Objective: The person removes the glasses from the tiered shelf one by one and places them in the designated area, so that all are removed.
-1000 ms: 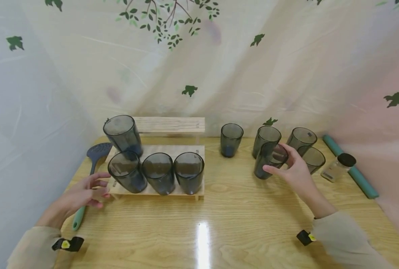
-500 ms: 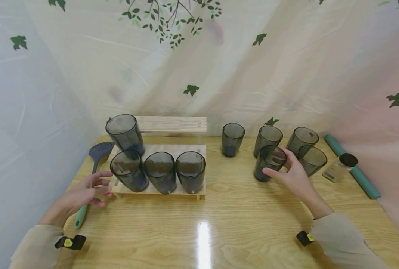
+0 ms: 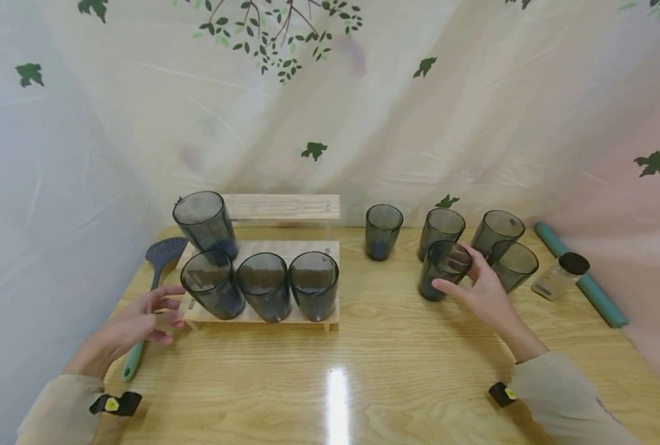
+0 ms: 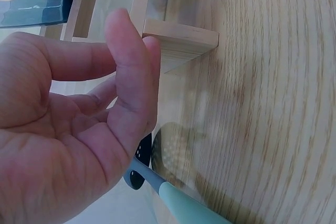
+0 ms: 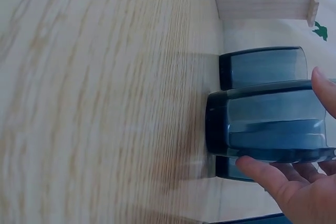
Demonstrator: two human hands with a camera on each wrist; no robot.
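Observation:
My right hand (image 3: 487, 290) holds a smoky grey glass tumbler (image 3: 437, 267), thumb on its near side and fingers around its right side. In the right wrist view this held tumbler (image 5: 273, 121) is upright, its base at or close to the tabletop; contact cannot be told. My left hand (image 3: 141, 318), fingers loosely bent and holding nothing, is at the left front corner of a stepped wooden rack (image 3: 285, 207). Three tumblers (image 3: 263, 287) line the rack's front step, with a taller-looking tumbler (image 3: 204, 222) behind them at the left.
Behind the held tumbler stands another tumbler (image 3: 438, 225); a lone tumbler (image 3: 382, 232) is left of it, two tumblers (image 3: 513, 266) right. A clear jar with black lid (image 3: 573, 264) and a green rod (image 3: 602, 300) lie farther right. A slotted turner (image 3: 157, 262) lies beside the rack.
The held tumbler and my right hand have come slightly down and toward me, then nearly stopped. My left hand stays at the rack's corner.

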